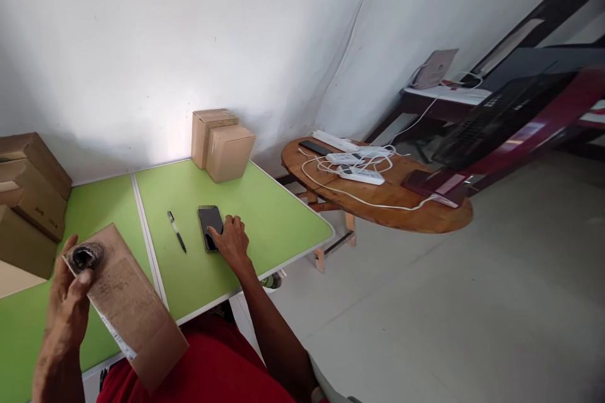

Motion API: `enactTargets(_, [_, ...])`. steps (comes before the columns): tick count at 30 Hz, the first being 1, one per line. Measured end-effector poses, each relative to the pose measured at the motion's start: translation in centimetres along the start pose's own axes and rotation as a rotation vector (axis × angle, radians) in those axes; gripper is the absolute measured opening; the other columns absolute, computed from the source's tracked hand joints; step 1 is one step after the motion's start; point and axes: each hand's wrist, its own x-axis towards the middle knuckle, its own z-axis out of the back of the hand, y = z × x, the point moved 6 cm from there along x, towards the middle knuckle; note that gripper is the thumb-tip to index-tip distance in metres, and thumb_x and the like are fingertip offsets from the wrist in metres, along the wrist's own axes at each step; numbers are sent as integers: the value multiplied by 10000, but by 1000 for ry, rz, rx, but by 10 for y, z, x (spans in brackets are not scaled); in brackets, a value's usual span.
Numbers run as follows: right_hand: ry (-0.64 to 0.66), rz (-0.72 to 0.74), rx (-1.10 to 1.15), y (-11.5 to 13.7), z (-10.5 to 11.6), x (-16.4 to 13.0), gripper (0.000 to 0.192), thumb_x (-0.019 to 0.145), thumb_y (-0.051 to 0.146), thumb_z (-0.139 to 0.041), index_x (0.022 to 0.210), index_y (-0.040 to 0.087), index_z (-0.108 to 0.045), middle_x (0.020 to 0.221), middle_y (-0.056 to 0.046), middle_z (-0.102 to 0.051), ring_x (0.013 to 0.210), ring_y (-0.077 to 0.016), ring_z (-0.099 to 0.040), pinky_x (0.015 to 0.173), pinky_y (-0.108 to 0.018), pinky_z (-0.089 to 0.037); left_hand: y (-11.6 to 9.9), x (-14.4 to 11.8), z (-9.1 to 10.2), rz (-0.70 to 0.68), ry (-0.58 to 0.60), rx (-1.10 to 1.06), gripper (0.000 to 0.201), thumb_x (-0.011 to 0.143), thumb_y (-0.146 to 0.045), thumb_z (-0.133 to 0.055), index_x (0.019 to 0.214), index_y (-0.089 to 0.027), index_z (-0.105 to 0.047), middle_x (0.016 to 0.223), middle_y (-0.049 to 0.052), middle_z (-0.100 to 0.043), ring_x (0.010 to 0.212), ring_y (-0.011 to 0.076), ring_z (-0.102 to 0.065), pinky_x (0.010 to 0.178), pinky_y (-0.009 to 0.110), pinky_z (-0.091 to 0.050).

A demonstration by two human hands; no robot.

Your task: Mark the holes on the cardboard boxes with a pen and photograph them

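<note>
Head view, left grip (67,308) clamped on scuffed oblong cardboard box (135,302), right grip (232,243) apart at glossy phone (207,216).

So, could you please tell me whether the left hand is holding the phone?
No, the left hand holds a cardboard box, while the phone lies on the green table.

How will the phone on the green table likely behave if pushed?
The phone is probably stiff, being a flat slab. Its glossy dark face may feel slippery to the right hand. Lying flat on the smooth-looking green table, it would likely slide rather than roll or tip.
</note>
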Motion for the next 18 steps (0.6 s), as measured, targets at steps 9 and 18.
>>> enactTargets(9, [36, -24, -59, 4, -3, -2, 708, 963, 592, -818, 1418, 74, -657, 1462, -305, -646, 1419, -449, -580, 1003, -489, -583, 23, -12, -2, -79, 147, 110, 1355, 702, -764, -871, 1812, -321, -234, 1713, 168, -548, 1607, 539, -461, 1282, 711, -464])
enactTargets(18, [193, 288, -107, 82, -26, -21, 278, 1115, 373, -680, 1314, 183, -723, 1402, -189, -742, 1319, -301, -708, 1051, -378, -564, 17, -27, -16, -24, 220, 94, 1260, 800, -764, -809, 1830, -416, -173, 1864, 120, -349, 1716, 531, -277, 1318, 817, -335])
